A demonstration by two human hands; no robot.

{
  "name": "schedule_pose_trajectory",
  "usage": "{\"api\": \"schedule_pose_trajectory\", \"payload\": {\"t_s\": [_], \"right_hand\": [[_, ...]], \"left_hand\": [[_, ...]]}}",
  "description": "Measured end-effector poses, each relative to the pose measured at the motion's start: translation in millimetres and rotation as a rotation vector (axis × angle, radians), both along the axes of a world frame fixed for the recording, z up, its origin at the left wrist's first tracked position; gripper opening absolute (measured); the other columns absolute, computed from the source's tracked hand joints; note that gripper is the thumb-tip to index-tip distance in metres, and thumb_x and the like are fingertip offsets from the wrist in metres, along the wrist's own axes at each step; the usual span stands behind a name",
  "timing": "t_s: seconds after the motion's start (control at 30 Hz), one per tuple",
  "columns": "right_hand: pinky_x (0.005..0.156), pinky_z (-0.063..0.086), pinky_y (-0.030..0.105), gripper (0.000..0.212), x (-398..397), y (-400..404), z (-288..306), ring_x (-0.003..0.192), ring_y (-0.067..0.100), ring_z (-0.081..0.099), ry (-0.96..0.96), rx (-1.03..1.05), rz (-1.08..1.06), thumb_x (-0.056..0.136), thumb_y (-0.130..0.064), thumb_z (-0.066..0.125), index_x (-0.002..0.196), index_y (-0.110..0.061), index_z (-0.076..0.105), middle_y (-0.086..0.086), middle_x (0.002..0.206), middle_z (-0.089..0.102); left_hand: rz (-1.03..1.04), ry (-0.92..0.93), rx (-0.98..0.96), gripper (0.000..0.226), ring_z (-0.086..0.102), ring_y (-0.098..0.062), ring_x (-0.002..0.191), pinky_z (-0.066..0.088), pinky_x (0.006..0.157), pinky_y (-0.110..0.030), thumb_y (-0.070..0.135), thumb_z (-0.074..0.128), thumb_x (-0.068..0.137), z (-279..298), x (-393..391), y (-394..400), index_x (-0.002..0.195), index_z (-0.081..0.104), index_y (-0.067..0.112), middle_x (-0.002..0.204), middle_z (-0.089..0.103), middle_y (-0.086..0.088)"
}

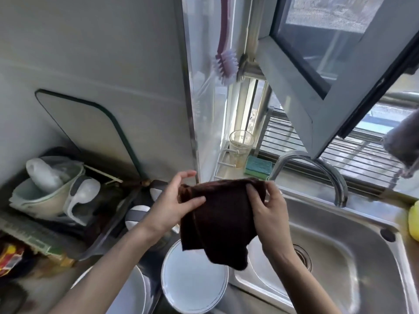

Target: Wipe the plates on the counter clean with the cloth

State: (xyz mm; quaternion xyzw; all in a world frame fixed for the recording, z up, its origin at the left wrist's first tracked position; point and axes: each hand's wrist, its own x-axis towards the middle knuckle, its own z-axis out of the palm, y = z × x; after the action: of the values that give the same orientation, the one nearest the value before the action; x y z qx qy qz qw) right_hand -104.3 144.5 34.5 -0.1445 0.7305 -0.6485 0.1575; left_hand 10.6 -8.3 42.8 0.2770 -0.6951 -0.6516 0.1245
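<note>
I grip the brown cloth (pixel 221 219) by its top corners in my left hand (pixel 174 207) and right hand (pixel 268 211), hanging straight above the white plate (pixel 192 288) at the table's sink-side edge.

Home kitchen. Evidence: stainless steel sink basin (pixel 335 252) with curved chrome tap (pixel 317 168), green-and-blue scrubbing sponge (pixel 258 167) on the sill, hanging pink-handled dish brush (pixel 224 64), rack of pale stacked bowls (pixel 45 191) on the counter.
</note>
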Motion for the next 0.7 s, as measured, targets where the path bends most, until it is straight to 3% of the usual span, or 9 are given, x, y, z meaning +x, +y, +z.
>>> {"api": "schedule_pose_trajectory", "payload": {"t_s": [0.13,0.17,0.27,0.37,0.6,0.7], "right_hand": [[0.077,0.047,0.031,0.009,-24,-37,-19,0.08,0.01,0.059,-0.016,0.044,-0.104,0.091,-0.027,0.059,0.086,-0.021,0.06,-0.006,0.082,0.064],[0.077,0.046,0.031,0.01,-29,-45,-25,0.078,0.009,0.058,-0.037,0.054,-0.118,0.091,-0.028,0.058,0.084,-0.022,0.059,-0.006,0.081,0.063],[0.079,0.045,0.032,0.012,-41,-57,-43,0.079,0.009,0.056,-0.107,0.068,-0.137,0.091,-0.029,0.057,0.085,-0.02,0.059,-0.006,0.082,0.061],[0.077,0.045,0.03,0.013,-47,-60,-62,0.08,0.008,0.057,-0.143,0.106,-0.144,0.091,-0.032,0.057,0.089,-0.019,0.059,-0.009,0.084,0.061],[0.073,0.042,0.032,0.038,-47,-62,-84,0.084,0.02,0.058,-0.15,0.283,-0.086,0.092,-0.051,0.046,0.098,-0.014,0.05,-0.002,0.084,0.06],[0.078,0.045,0.038,0.046,-46,-52,-93,0.093,0.031,0.06,-0.058,0.418,-0.05,0.093,-0.055,0.036,0.109,-0.014,0.046,0.009,0.097,0.065]], "left_hand": [[0.288,-0.054,-0.425,0.019,0.059,-0.012,0.079,0.042,0.073,-0.01,0.015,0.068,0.082,-22,-38,-14,0.094,0.053,0.019,0.081,0.062,0.007],[0.35,-0.072,-0.471,0.017,0.059,-0.014,0.079,0.044,0.073,-0.014,0.017,0.068,0.082,-30,-46,-17,0.092,0.055,0.015,0.081,0.063,0.005],[0.48,-0.158,-0.435,0.02,0.064,-0.027,0.084,0.051,0.078,-0.037,0.024,0.072,0.077,-49,-62,-24,0.087,0.058,0.014,0.085,0.068,-0.006],[0.543,-0.285,-0.372,0.023,0.063,-0.028,0.085,0.051,0.076,-0.039,0.03,0.074,0.074,-63,-72,-25,0.081,0.056,0.018,0.083,0.066,-0.004],[0.43,-0.437,-0.156,0.042,0.061,-0.029,0.104,0.043,0.082,-0.031,0.04,0.069,0.078,-74,-73,-26,0.103,0.059,0.008,0.108,0.067,-0.01],[0.216,-0.617,-0.591,0.042,0.06,-0.035,0.103,0.044,0.077,-0.035,0.035,0.063,0.084,-49,-68,-22,0.113,0.049,0.008,0.11,0.065,-0.014]]}}
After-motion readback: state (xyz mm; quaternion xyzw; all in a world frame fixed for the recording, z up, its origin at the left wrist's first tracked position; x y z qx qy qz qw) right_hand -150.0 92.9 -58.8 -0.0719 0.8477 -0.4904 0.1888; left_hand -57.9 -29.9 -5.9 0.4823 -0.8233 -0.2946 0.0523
